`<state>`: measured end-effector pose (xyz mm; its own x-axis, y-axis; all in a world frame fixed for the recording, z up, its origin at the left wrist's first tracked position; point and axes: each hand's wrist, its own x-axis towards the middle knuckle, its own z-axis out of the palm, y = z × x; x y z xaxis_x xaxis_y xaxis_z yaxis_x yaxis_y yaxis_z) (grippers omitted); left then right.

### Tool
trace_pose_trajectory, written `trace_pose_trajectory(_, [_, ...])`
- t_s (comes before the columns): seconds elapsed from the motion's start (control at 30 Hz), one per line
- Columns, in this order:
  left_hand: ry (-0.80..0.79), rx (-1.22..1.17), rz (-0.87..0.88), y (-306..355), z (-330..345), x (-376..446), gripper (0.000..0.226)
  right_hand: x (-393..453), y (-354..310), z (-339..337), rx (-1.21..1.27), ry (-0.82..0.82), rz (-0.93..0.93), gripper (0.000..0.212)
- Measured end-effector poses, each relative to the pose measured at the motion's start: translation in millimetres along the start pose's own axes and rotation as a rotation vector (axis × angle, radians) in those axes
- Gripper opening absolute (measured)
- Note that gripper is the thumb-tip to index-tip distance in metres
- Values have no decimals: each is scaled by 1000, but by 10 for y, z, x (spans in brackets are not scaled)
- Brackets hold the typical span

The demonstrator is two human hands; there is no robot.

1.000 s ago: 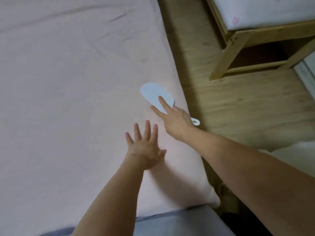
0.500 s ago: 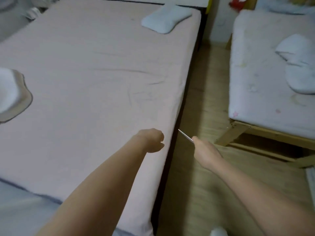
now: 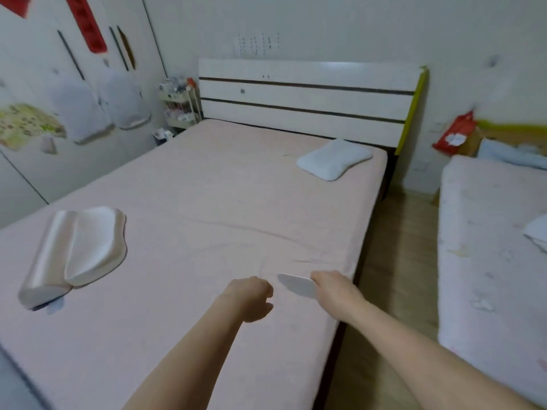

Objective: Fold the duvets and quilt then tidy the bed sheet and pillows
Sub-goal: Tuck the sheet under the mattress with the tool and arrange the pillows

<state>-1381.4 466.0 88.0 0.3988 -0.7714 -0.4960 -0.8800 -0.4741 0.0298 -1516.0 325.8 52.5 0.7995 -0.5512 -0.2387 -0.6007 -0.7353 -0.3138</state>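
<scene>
The right hand [image 3: 334, 288] is gripping the handle end of a flat white paddle-shaped tool [image 3: 297, 285], its fingers curled around it, and the oval blade is pointing left just above the pink bed sheet [image 3: 207, 208] near the bed's right edge. The left hand [image 3: 251, 297] is hovering just beside the blade with its fingers curled into a fist, holding nothing. The sheet is lying stretched over the large bed, showing a few shallow creases just beyond the 2 hands. A satin contour pillow [image 3: 77, 250] is sitting on the near left part of the sheet, and a small white pillow [image 3: 334, 159] is lying at the far right, close to the white headboard [image 3: 305, 99]. A strip of wooden floor [image 3: 396, 261] is separating this bed from a second bed [image 3: 485, 255] on the right. White wardrobe doors [image 3: 74, 84] are standing along the left wall.
</scene>
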Motion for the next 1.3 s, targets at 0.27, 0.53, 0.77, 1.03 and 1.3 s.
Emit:
trace_pose_trajectory(0.27, [114,25,-156,-366,-1025,790,41,1182,56,-900,48,-16,-170,26])
trace_pose_trajectory(0.53, [269,-218,-112,7,-1690,1467,24,1886,641,-1793,268,-55,-430,22])
trace_pose_trajectory(0.77, [385,-246,-274,612,-2303,2332,16,2787,1458,-2358,-4,4,-522,27])
trace_pose_trajectory(1.03, [477,-375,-498,294,-2249,2448,19,3460,1224,-2093,54,-161,-612,12])
trace_pose_trajectory(1.3, [749,-766,-761,-790,-1719,3244,18,4426,660,-1058,79,-161,-580,3])
